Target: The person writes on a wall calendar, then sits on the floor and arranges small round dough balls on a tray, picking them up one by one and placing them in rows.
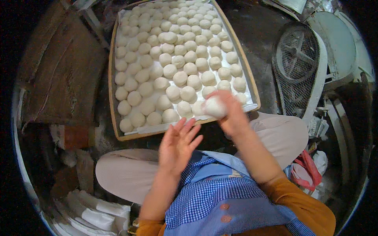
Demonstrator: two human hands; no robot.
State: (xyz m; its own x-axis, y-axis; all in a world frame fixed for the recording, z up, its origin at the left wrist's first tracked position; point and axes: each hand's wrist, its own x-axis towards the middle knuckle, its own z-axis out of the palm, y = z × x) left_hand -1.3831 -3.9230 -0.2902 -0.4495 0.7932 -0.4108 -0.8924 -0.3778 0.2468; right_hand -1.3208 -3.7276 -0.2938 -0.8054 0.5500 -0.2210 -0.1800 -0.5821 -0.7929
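Observation:
A large shallow wooden tray (112,88) lined with white sheeting lies before me, covered in rows of pale, round dough balls (180,78). Over its near right corner, my right hand (229,107) holds one white ball (216,106), blurred by motion. My left hand (180,141) is palm up with the fingers spread and nothing in it. Its fingertips are at the tray's near edge, just below the front row. Toward the middle of the tray, one ball (170,37) appears to rest on top of others.
To the right stands a machine with a wire-mesh belt guard (296,59). A brown board or covering (59,67) fills the left side. Stacked white sacks (97,218) lie at the lower left. A red plastic bag (310,171) sits beside my right knee.

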